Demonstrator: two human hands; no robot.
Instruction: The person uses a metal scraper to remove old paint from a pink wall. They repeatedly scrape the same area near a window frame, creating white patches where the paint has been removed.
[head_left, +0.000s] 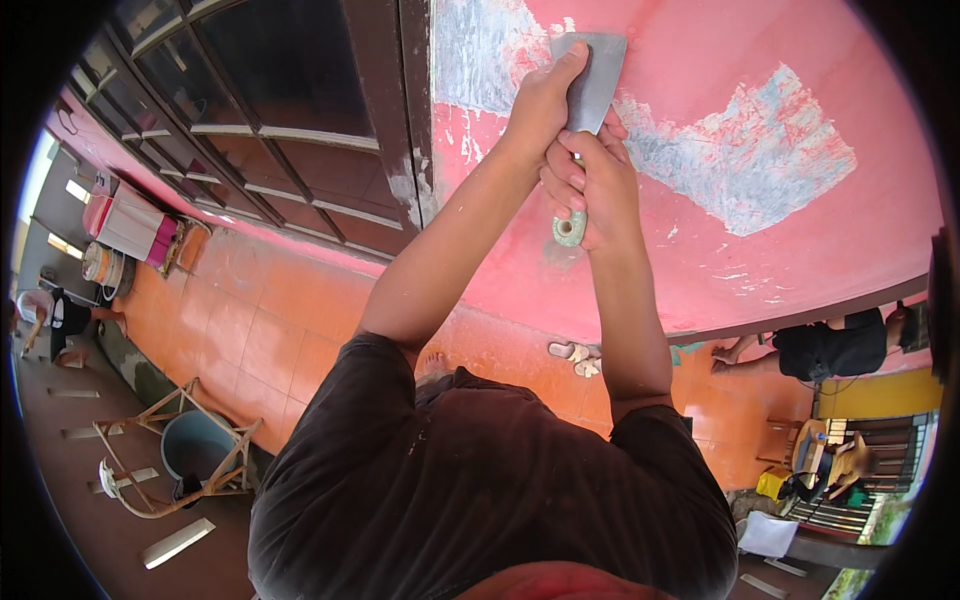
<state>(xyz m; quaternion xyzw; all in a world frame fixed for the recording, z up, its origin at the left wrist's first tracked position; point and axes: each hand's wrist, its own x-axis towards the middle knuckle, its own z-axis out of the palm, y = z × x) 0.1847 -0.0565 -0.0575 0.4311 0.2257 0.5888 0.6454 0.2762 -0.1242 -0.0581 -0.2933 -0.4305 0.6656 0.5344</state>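
A paint scraper (598, 79) with a broad metal blade lies against the pink painted wall (720, 45), its blade edge pointing up the picture. My right hand (600, 172) is closed around its pale green handle, whose end with a hole shows below the fingers. My left hand (551, 101) grips the left side of the blade, thumb on the face; its other fingers are hidden behind. Left of the blade is a bare grey-white patch (480, 60) of wall. Another scraped patch (780, 157) with ragged pink edges spreads to the right.
A dark-framed glass window (292, 75) adjoins the wall at left. Sandals (577, 352) lie on the orange tiled floor (247, 337). A wooden frame (244, 450) stands by a blue-grey tub (196, 442) at lower left. Other people are at the far left and right.
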